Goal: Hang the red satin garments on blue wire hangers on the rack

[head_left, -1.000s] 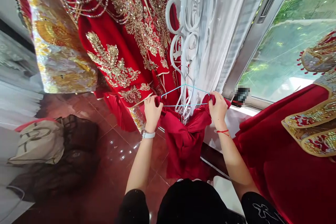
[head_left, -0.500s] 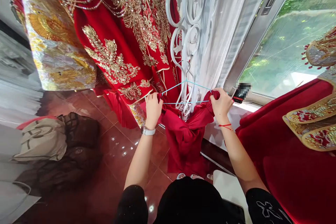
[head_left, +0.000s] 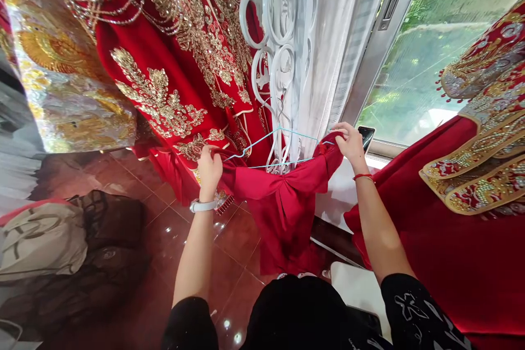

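A plain red dress [head_left: 281, 202] with a gathered, knotted front hangs before me, its skirt falling towards the floor. Its top edge is stretched sideways between my hands. My left hand [head_left: 210, 170] is closed on the left end of the neckline, fingers pinching the cloth. On the other side my right hand [head_left: 349, 142] pinches the dress's right shoulder part. A thin light-blue hanger [head_left: 280, 130] stands behind the neckline, its hook on a white scrolled metal frame [head_left: 283, 27]. Parts of the hanger's bar and ends are hidden by the cloth.
Red garments with gold embroidery [head_left: 164, 93] hang at the left. More red and gold clothing [head_left: 410, 219] is at the right. A phone [head_left: 366, 136] leans by the window [head_left: 414, 65]. Bags [head_left: 45, 240] lie on the tiled floor [head_left: 172, 262], and a white stool [head_left: 356, 284] stands near me.
My hands have moved apart, pulling the dress's top wider and flatter. The neckline ends have come away from the hanger's ends, and the view has shifted slightly right.
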{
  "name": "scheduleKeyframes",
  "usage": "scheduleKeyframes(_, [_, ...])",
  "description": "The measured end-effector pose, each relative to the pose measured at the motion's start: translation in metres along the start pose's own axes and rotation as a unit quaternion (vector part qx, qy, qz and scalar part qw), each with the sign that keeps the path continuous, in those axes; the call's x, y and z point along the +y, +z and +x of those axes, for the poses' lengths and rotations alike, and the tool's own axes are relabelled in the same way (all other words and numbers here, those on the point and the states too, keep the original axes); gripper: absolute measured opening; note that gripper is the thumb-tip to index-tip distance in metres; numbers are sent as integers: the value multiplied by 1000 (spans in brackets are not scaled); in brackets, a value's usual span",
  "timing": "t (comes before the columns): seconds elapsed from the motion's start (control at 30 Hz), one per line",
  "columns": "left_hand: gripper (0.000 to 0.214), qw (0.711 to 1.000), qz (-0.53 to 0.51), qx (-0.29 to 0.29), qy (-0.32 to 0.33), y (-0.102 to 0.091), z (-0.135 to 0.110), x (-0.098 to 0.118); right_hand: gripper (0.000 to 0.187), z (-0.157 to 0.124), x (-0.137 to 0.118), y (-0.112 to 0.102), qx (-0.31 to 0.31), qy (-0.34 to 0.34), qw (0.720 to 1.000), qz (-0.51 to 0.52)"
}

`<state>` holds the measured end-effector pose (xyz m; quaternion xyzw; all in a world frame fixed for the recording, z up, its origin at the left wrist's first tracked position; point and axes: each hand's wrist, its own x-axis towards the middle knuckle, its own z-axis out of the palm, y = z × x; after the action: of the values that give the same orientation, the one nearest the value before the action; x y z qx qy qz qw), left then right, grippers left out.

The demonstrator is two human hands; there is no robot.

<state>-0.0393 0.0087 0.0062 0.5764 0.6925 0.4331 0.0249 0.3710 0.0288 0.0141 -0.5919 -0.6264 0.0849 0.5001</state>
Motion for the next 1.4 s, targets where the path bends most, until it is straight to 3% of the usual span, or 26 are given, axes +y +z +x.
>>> scheduleKeyframes(0.1, [27, 992, -112, 51, -27, 3, -8, -22, 36, -5, 8, 5, 9, -30, 999, 41])
scheduleKeyframes(0.17, [24, 983, -168, 67, -33, 11, -23, -32, 33, -17, 9, 19, 18, -11, 999, 38])
scheduleKeyframes(0.27, [25, 980, -195, 13, -29, 27, -52, -35, 24, -44, 6, 48, 0, 32, 999, 42])
scheduleKeyframes(0.4, [29, 971, -226, -71, -30, 43, -89, -27, 23, -77, -8, 86, -39, 31, 997, 51])
scheduleKeyframes(0.53, [32, 971, -218, -96, -21, 44, -116, -13, 33, -91, -29, 113, -64, 26, 998, -3])
scheduleKeyframes(0.63, [31, 974, -206, -95, -10, 40, -132, -9, 16, -94, -38, 124, -96, 8, 995, -16])
scheduleKeyframes(0.87, [26, 981, -177, -54, -49, 27, -158, -24, 26, -113, -32, 114, -179, -70, 981, 17])
scheduleKeyframes(1.07, [27, 981, -173, -59, -61, 19, -161, -25, 26, -119, -37, 100, -234, -60, 965, -99])
scheduleKeyframes(1.27, [28, 980, -190, -32, -44, 15, -165, -16, 28, -104, -19, 95, -205, 75, 959, -180])
scheduleKeyframes(1.4, [29, 979, -198, -31, -28, 13, -169, -19, 35, -80, 10, 81, -168, 111, 965, -167])
